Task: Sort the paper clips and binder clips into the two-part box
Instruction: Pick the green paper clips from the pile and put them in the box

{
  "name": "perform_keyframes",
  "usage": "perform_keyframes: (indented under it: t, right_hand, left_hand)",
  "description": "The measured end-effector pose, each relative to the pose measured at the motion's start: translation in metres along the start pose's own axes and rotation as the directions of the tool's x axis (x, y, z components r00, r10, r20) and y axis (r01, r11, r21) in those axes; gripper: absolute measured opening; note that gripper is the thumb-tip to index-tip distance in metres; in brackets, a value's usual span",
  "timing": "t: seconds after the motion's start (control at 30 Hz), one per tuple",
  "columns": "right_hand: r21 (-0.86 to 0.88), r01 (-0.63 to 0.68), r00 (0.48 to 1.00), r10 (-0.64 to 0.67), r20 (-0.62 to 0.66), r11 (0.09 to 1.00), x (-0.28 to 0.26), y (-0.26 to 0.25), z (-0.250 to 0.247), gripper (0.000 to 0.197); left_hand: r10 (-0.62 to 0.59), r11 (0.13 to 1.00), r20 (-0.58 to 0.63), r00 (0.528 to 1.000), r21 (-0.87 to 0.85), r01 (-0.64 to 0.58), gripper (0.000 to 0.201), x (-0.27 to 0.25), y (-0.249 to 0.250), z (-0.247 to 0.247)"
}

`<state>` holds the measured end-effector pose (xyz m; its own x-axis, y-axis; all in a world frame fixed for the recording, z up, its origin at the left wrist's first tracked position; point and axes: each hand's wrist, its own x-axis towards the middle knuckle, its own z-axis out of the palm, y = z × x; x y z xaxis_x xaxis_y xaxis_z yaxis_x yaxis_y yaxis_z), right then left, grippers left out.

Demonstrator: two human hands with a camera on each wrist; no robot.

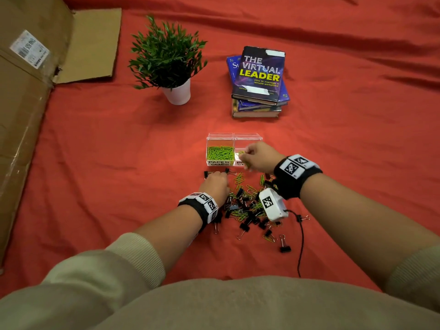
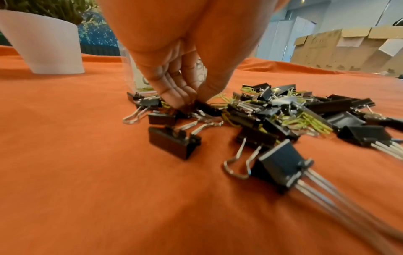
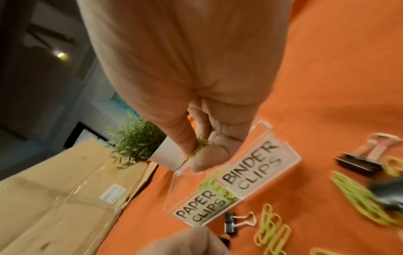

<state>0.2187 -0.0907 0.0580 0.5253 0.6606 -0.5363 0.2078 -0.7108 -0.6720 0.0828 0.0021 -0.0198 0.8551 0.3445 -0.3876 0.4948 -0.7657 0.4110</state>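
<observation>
**Both hands at work on the clip pile**

The clear two-part box (image 1: 234,139) stands on the red cloth (image 1: 119,151), its two lids tipped up at the far side. Its left compartment, labelled PAPER CLIPS (image 3: 201,206), holds a heap of green paper clips (image 1: 220,153), too many to count. The right compartment, labelled BINDER CLIPS (image 3: 253,165), shows no black clips that I can make out.

The right hand (image 1: 260,157) hovers over the right compartment, thumb and fingers pinching a small bunch of green paper clips (image 3: 201,146); their number cannot be told.

Near of the box lies the mixed pile (image 1: 252,206) of black binder clips and green paper clips, dozens together and too tangled to count. The left hand (image 1: 214,186) reaches down at the pile's far left edge, fingertips (image 2: 181,96) bunched narrowly on one black binder clip (image 2: 205,107).

Farther back stand one potted plant (image 1: 169,58) in a white pot and one stack of three or four books (image 1: 258,84). One flattened cardboard box (image 1: 35,91) lies along the left.
</observation>
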Motion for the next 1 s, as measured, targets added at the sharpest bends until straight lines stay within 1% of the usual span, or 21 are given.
perform_keyframes:
  t: [0.07,0.17,0.2,0.27,0.33,0.37,0.43,0.5,0.53,0.6,0.67,0.73,0.8,0.87,0.97,1.0]
  right_hand:
    - [-0.166,0.050,0.997,-0.060,-0.051,0.985,0.015,-0.015,0.004,0.022]
    - [-0.400,0.086,0.986,-0.136,-0.099,0.913,0.033,-0.033,0.015,0.016]
    - [-0.451,0.086,0.984,-0.145,-0.099,0.888,0.037,-0.036,0.019,0.015]
    - [-0.518,0.095,0.985,-0.155,-0.072,0.850,0.044,-0.037,0.026,0.020]
    - [-0.540,0.123,0.983,-0.177,-0.049,0.833,0.046,-0.035,0.029,0.024]
    - [-0.543,0.148,0.976,-0.209,-0.052,0.826,0.045,-0.033,0.028,0.025]
    - [-0.529,0.212,0.943,-0.314,-0.110,0.822,0.036,-0.027,0.027,0.025]
    - [-0.504,0.268,0.899,-0.401,-0.175,0.821,0.023,-0.016,0.028,0.018]
    - [-0.496,0.278,0.900,-0.404,-0.166,0.823,0.015,-0.009,0.031,0.017]
    - [-0.522,0.257,0.935,-0.345,-0.078,0.814,0.005,0.012,0.041,0.019]
    - [-0.588,0.228,0.962,-0.272,0.015,0.776,0.001,0.033,0.051,0.022]
    - [-0.635,0.228,0.967,-0.251,0.055,0.738,-0.001,0.048,0.058,0.028]
    - [-0.654,0.239,0.961,-0.273,0.051,0.718,-0.002,0.055,0.063,0.033]
    - [-0.658,0.246,0.954,-0.296,0.037,0.711,0.000,0.060,0.067,0.036]
    - [-0.659,0.252,0.948,-0.319,0.019,0.708,0.003,0.062,0.069,0.028]
    - [-0.652,0.252,0.949,-0.316,0.021,0.715,0.003,0.063,0.070,0.027]
  left_hand:
    - [-0.006,0.999,-0.006,1.000,-0.038,0.006,0.014,-0.005,-0.005,-0.001]
    - [-0.012,0.992,-0.049,0.999,-0.125,0.006,0.007,-0.014,-0.011,-0.006]
    - [-0.020,0.987,-0.057,0.998,-0.157,0.011,0.005,-0.017,-0.012,-0.008]
    - [-0.043,0.977,-0.057,0.997,-0.210,0.030,0.006,-0.021,-0.014,-0.012]
    - [-0.080,0.964,-0.056,0.995,-0.258,0.063,0.008,-0.023,-0.016,-0.019]
    - [-0.093,0.956,-0.064,0.994,-0.285,0.071,0.007,-0.022,-0.017,-0.023]
    - [-0.105,0.940,-0.100,0.989,-0.334,0.066,0.007,-0.019,-0.018,-0.035]
    - [-0.108,0.935,-0.152,0.982,-0.352,0.048,0.009,-0.012,-0.018,-0.049]
    - [-0.108,0.938,-0.177,0.978,-0.344,0.041,0.011,-0.006,-0.017,-0.056]
    - [-0.095,0.949,-0.220,0.971,-0.316,0.021,0.012,0.007,-0.016,-0.070]
    - [-0.065,0.962,-0.239,0.969,-0.272,-0.003,0.015,0.021,-0.014,-0.080]
    - [-0.031,0.974,-0.231,0.972,-0.224,-0.022,0.017,0.031,-0.012,-0.085]
    - [-0.002,0.981,-0.216,0.976,-0.189,-0.040,0.018,0.034,-0.009,-0.084]
    - [0.029,0.985,-0.230,0.973,-0.160,-0.067,0.017,0.031,-0.007,-0.080]
    - [0.058,0.985,-0.282,0.958,-0.138,-0.100,0.010,0.016,-0.012,-0.066]
    - [0.059,0.987,-0.274,0.960,-0.130,-0.098,0.008,0.009,-0.015,-0.059]
